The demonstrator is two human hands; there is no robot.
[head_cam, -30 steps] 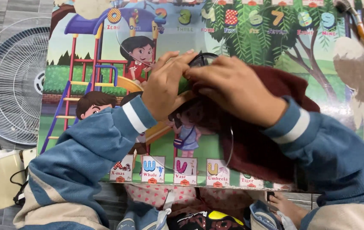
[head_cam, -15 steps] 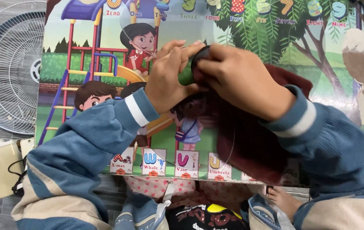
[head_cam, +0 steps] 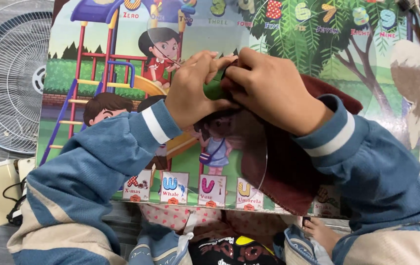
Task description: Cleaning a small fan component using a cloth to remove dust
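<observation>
Two hands meet over a colourful picture board [head_cam: 97, 73]. Left hand [head_cam: 190, 93] and right hand [head_cam: 274, 91] touch, both pinched tight on a small dark green object [head_cam: 215, 90] held between them, mostly hidden by fingers. Clear round disc [head_cam: 256, 162] sits under the hands, dark red cloth [head_cam: 288, 172] below the right wrist. White fan [head_cam: 8, 83] well left of the left arm.

Single head-worn view, close and steeply downward over both hands [head_cam: 229, 93] on a picture board [head_cam: 97, 73].
</observation>
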